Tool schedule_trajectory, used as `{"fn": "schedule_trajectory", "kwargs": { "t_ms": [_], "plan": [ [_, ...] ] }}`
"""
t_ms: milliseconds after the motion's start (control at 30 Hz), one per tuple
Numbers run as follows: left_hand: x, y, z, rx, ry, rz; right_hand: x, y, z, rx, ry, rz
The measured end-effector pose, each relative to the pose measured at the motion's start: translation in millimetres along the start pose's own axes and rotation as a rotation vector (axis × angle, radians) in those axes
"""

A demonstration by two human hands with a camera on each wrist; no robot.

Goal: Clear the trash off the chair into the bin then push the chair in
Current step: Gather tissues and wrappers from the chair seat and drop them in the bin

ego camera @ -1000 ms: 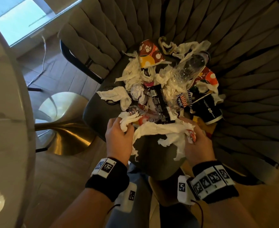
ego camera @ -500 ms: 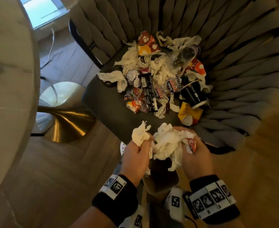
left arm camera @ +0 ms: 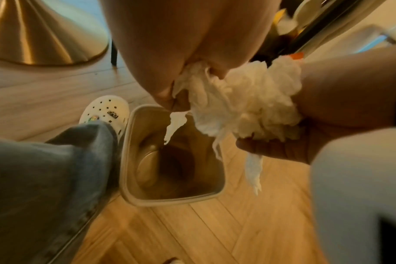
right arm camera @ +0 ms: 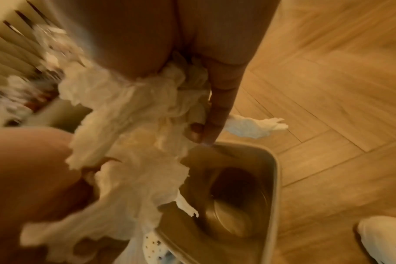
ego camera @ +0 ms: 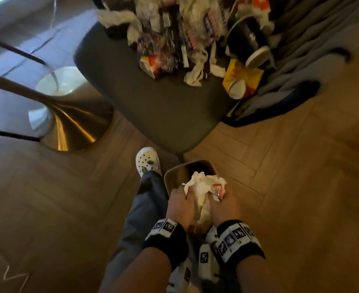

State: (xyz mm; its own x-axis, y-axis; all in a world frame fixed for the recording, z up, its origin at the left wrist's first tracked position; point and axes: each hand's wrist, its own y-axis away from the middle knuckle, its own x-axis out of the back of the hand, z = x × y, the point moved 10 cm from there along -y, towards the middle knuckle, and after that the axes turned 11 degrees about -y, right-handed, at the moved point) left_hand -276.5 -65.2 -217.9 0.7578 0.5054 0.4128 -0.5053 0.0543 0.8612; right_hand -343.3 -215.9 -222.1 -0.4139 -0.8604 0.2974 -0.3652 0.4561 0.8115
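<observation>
White crumpled tissue (ego camera: 199, 187) fills both my hands: my left hand (ego camera: 179, 205) and my right hand (ego camera: 225, 207) are curled tight around one shared wad, side by side, directly above the open mouth of the bin (ego camera: 175, 173). On the right-hand side of the wad I can see a small red-and-white wrapper (ego camera: 218, 189) caught in with the tissue. From the left wrist view, loose strips of tissue (left arm camera: 253, 171) hang down over the bin (left arm camera: 129, 151), some inside its rim, one trailing past its edge. The bin stands on the wooden floor (ego camera: 301, 187), and my white clog (ego camera: 147, 163) is just beside it. Beyond the bin is the chair (ego camera: 153, 106), its grey seat heaped at the far side with more trash (ego camera: 180, 43): tissue, dark wrappers, a yellow cup (ego camera: 241, 80) on its side. Left of the chair I see a gold table base (ego camera: 68, 127).
</observation>
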Motion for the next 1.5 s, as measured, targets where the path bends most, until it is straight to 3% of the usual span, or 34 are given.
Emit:
{"fn": "schedule_trajectory", "kwargs": {
  "t_ms": [100, 267, 500, 667, 833, 933, 1067, 1167, 1300, 1400, 1500],
  "plan": [
    [-24, -57, -26, 0.03, -0.08, 0.002, -27, -47, 34, 0.018, 0.057, 0.015],
    [-53, -108, -63, 0.131, 0.03, -0.1, -54, -100, 79, -0.089, 0.142, -0.065],
    [-34, -88, -60, 0.078, -0.019, -0.074, -38, -91, 72, -0.07, 0.137, -0.08],
    [-6, -58, -36, -0.014, -0.187, -0.037, -18, -68, 45, -0.057, 0.162, -0.053],
    [65, -12, 23, -0.209, -0.207, 0.086, 5, -29, -30, -0.014, 0.124, -0.043],
    [132, 14, 71, -0.341, -0.187, 0.242, 15, -2, -112, 0.108, 0.093, -0.037],
    [210, 15, 119, -0.411, -0.11, 0.322, 23, 3, -224, 0.283, -0.012, 0.029],
    [251, -5, 151, -0.409, -0.104, 0.344, 33, -28, -264, 0.2, -0.077, 0.224],
    [289, -41, 188, -0.349, -0.09, 0.463, 34, -66, -280, -0.001, -0.133, 0.459],
    [295, -66, 210, -0.233, -0.053, 0.401, 26, -84, -288, -0.107, -0.023, 0.514],
    [290, -87, 235, -0.17, -0.185, 0.366, 21, -95, -287, -0.162, 0.167, 0.509]
  ]
}}
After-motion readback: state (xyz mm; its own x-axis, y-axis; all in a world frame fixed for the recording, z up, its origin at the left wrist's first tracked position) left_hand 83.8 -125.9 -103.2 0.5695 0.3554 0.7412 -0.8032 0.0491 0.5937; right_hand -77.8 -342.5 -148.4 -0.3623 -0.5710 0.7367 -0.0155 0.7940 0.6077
